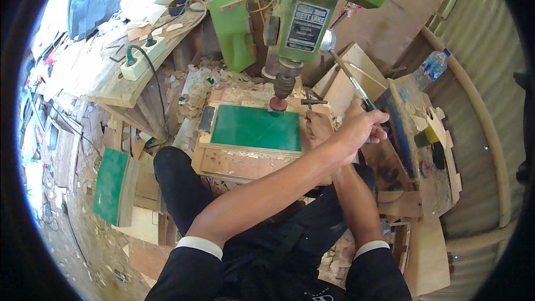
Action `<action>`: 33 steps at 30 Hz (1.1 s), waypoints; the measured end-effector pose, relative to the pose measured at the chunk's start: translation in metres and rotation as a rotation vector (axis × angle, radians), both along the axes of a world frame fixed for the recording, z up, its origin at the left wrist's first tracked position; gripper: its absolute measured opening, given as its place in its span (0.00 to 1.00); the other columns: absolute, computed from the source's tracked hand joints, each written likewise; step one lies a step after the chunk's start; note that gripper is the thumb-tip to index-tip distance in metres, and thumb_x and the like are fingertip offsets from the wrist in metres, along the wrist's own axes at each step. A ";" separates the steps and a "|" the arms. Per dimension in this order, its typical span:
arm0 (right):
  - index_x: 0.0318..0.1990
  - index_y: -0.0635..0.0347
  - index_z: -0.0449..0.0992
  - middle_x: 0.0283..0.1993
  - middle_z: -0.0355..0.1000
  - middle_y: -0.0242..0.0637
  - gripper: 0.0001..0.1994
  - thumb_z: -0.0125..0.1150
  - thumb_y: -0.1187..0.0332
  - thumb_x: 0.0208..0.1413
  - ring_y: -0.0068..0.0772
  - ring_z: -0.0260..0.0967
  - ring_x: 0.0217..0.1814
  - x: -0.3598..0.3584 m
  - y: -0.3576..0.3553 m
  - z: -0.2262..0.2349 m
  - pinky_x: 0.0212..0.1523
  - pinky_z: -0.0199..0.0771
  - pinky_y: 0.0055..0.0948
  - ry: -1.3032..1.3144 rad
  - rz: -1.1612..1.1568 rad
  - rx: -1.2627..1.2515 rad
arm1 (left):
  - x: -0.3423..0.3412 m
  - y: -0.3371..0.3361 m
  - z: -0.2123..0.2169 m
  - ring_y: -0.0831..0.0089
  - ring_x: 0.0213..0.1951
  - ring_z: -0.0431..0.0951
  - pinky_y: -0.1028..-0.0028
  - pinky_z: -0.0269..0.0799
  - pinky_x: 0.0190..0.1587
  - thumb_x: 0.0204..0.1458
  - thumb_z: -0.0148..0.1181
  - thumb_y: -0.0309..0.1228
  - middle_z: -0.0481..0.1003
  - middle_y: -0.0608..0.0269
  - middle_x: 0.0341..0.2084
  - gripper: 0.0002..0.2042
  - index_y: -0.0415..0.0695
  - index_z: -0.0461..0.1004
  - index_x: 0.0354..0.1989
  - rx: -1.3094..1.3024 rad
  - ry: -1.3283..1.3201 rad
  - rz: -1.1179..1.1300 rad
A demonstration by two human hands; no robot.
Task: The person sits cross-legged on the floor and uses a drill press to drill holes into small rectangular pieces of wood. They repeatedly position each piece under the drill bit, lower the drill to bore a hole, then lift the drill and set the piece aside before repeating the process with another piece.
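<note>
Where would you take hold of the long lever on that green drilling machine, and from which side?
I'd grip the lever by its dark lower end, coming from the person's side. It slants down and rightward from its hub on the green drilling machine, so that end looks easiest to reach and sits well aside from the chuck. The left hand is right there.

The drill press bears a printed label, the shirt lettering.
</note>
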State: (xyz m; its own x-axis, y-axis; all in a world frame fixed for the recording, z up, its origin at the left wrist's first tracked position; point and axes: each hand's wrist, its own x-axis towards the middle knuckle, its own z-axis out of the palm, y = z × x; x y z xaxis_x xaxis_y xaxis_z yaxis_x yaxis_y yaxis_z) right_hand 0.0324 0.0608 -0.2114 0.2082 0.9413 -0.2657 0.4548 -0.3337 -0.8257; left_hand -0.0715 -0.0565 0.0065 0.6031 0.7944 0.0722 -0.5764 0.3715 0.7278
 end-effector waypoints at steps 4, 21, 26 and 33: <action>0.66 0.53 0.70 0.65 0.74 0.43 0.20 0.45 0.70 0.69 0.38 0.77 0.61 -0.001 0.013 -0.002 0.55 0.79 0.39 -0.778 0.122 0.016 | -0.003 0.001 -0.001 0.69 0.35 0.79 0.65 0.74 0.44 0.59 0.60 0.35 0.71 0.62 0.46 0.20 0.45 0.59 0.54 0.011 0.007 -0.022; 0.36 0.67 0.80 0.32 0.78 0.54 0.17 0.48 0.63 0.66 0.57 0.75 0.33 -0.018 -0.011 0.020 0.36 0.74 0.49 -0.890 0.179 0.364 | 0.009 -0.002 0.004 0.68 0.35 0.79 0.66 0.74 0.42 0.59 0.60 0.33 0.71 0.61 0.44 0.18 0.45 0.61 0.52 -0.028 -0.032 -0.012; 0.37 0.66 0.80 0.35 0.79 0.56 0.16 0.48 0.64 0.66 0.58 0.77 0.36 0.010 -0.009 0.038 0.38 0.75 0.50 -0.718 -0.212 0.229 | 0.004 -0.002 0.003 0.75 0.29 0.78 0.71 0.74 0.37 0.56 0.63 0.34 0.75 0.66 0.37 0.15 0.46 0.68 0.49 -0.062 -0.032 0.002; 0.40 0.65 0.80 0.37 0.79 0.55 0.15 0.50 0.64 0.66 0.57 0.77 0.39 -0.021 -0.016 0.025 0.40 0.76 0.51 -0.794 0.095 0.319 | 0.005 -0.001 0.004 0.67 0.35 0.79 0.64 0.75 0.42 0.58 0.62 0.33 0.71 0.60 0.43 0.18 0.45 0.61 0.51 -0.047 -0.029 -0.018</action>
